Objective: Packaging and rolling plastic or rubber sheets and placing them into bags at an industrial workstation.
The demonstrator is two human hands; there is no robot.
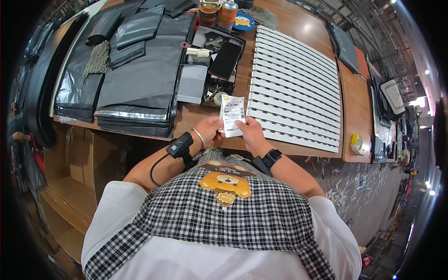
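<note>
Pinching label point(233, 114), L hand point(211, 130) + R hand point(252, 134), nr table edge point(290, 146).

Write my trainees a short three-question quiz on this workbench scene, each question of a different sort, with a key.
1. What do the left hand and right hand hold between them?

2. Which of these lies to the right of the white slatted panel?
a) black phone
b) yellow tape roll
c) orange spray can

3. Fill in the gap: a pale bangle circles the person's ____ wrist.

Key
1. A printed white slip.
2. b
3. left
</note>
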